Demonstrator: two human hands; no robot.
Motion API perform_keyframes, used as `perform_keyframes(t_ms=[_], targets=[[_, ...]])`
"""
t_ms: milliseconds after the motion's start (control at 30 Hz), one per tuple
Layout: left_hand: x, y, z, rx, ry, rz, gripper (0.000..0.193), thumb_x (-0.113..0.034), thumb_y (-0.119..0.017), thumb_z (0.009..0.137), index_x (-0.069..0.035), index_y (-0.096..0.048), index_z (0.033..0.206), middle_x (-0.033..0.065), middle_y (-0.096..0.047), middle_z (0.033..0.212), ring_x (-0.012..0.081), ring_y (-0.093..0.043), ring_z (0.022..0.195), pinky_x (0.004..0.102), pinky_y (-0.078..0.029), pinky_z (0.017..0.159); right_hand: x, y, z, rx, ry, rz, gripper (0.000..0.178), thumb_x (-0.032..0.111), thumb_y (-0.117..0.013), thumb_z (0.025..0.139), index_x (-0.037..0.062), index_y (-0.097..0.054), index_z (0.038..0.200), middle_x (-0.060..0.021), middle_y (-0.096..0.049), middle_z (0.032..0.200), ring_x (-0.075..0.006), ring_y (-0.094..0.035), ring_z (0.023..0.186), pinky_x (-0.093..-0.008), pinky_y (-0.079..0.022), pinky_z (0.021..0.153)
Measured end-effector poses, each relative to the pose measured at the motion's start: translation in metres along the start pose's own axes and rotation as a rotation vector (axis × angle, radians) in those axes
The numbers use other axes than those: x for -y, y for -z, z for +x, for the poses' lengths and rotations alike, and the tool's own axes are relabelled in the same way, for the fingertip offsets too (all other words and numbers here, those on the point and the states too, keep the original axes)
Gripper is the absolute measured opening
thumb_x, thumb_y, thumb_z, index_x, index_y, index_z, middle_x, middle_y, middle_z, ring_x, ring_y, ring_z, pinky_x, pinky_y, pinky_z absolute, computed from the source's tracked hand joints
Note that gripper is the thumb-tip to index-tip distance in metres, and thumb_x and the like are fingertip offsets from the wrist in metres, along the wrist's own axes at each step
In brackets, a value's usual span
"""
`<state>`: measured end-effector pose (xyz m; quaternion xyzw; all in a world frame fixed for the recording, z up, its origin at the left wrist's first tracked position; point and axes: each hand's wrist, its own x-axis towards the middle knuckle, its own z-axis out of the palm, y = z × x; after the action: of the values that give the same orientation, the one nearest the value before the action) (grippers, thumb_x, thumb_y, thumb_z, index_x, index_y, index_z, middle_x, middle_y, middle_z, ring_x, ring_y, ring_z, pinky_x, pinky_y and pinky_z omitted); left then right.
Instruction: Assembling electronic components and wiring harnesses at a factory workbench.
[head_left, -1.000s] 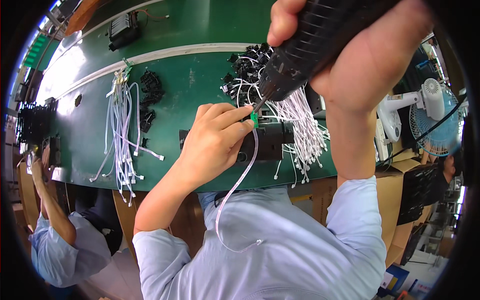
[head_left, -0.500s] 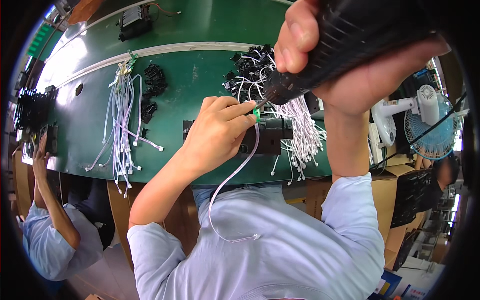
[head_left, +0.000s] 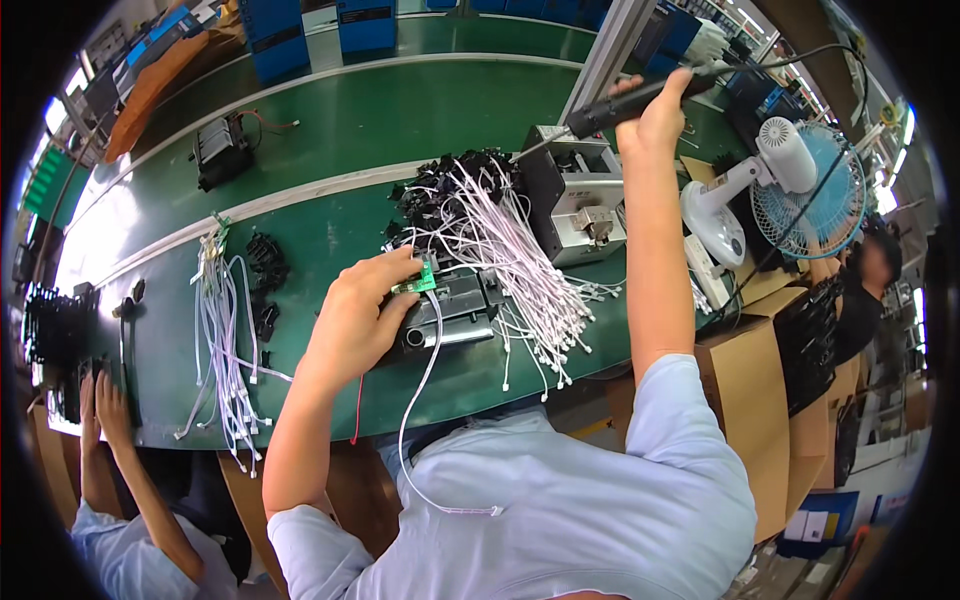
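My left hand [head_left: 355, 315] pinches a small green circuit board [head_left: 428, 277] against a black plastic housing [head_left: 462, 312] near the table's front edge. From the board a white cable [head_left: 404, 430] trails down over my shirt, its plug hanging free. Farther out on the right, my right hand [head_left: 655, 118] grips a black electric screwdriver [head_left: 612, 108] with its cord running off to the right. Its long metal shaft slants down to the left, the tip close to the upper left edge of a grey metal machine [head_left: 590, 215]; whether they touch I cannot tell.
White cables [head_left: 520, 270] and black plastic parts [head_left: 425, 200] lie heaped beside the machine. Another cable bundle [head_left: 222, 330] is at left, near small black parts [head_left: 266, 262]. A black unit [head_left: 222, 150] sits farther back. A fan [head_left: 805, 190] stands right; a co-worker's hands [head_left: 105, 405] are far left.
My right hand has drawn the screwdriver away from the circuit board, outward and toward the machine. My left hand still holds the board. The head view has shifted, showing more of the far table.
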<state>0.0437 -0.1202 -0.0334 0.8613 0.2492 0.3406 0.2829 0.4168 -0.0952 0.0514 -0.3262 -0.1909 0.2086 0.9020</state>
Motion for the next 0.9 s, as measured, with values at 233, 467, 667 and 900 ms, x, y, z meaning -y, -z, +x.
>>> perform_keyframes(t_ms=[233,467,667,900], targets=[[-0.013,0.011,0.018,0.145,0.236,-0.084,0.052,-0.003,-0.065,0.080,-0.001,-0.048,0.129,0.0237,-0.065,0.109,0.0375,-0.060,0.108,0.0388,-0.047,0.091,-0.037,0.080,0.040,-0.227,-0.061,0.001,0.048,0.036,-0.070,0.086,-0.0025,-0.049,0.106,-0.0116,-0.056,0.093,-0.0292,-0.060,0.079,-0.0491,-0.052,0.070],[-0.004,0.014,0.006,0.037,0.274,-0.086,0.049,-0.004,-0.064,0.081,-0.003,-0.045,0.125,0.0232,-0.066,0.104,0.0390,-0.063,0.100,0.0398,-0.049,0.088,-0.048,0.088,-0.103,0.273,0.268,-0.470,0.051,0.015,-0.059,0.093,-0.0028,-0.038,0.136,-0.0135,-0.054,0.123,-0.0203,-0.054,0.113,-0.0324,-0.040,0.099],[0.007,0.005,0.019,0.152,0.181,-0.025,0.044,-0.012,-0.064,0.082,-0.001,-0.047,0.120,0.0237,-0.062,0.100,0.0420,-0.060,0.095,0.0459,-0.048,0.081,-0.024,0.102,-0.146,1.096,-0.268,-1.193,0.019,0.007,-0.063,0.080,-0.0028,-0.063,0.097,-0.0041,-0.061,0.072,-0.0134,-0.058,0.064,-0.0271,-0.048,0.061],[0.015,-0.001,0.010,0.120,0.054,-0.039,0.045,-0.007,-0.063,0.081,-0.001,-0.041,0.120,0.0224,-0.064,0.088,0.0426,-0.059,0.089,0.0481,-0.045,0.076,-0.005,0.066,-0.180,1.044,0.203,-1.032,0.010,0.004,-0.057,0.087,-0.0030,-0.064,0.089,-0.0042,-0.049,0.062,-0.0093,-0.044,0.055,-0.0245,-0.031,0.050]])
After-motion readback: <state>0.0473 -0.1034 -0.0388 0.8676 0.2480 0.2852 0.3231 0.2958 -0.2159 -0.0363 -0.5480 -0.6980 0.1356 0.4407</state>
